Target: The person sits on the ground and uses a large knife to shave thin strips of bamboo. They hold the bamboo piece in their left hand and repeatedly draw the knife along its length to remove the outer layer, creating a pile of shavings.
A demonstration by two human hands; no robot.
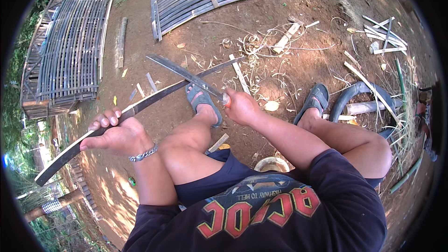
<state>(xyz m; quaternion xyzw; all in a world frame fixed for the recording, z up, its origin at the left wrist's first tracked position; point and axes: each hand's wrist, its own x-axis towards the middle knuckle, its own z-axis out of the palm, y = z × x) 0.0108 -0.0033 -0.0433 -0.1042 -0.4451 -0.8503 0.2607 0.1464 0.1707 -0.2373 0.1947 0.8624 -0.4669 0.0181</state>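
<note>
A long, dark strip (158,95) is held slantwise in front of the body, over the dirt ground (137,42), its long axis running from lower left toward upper right. It is carried by the left hand (119,135), whose grip is closed on it, thumb on the near side and fingers on the far side. By the right hand (245,108) a long knife (178,71) is held, the grip wrapped snugly round its handle. From there the blade is pointed left and away, and the strip is crossed by it near the left sandal (204,99); whether they touch cannot be told. The crossing is set nearer to the right hand. Thin shavings (252,44) are scattered beyond.
</note>
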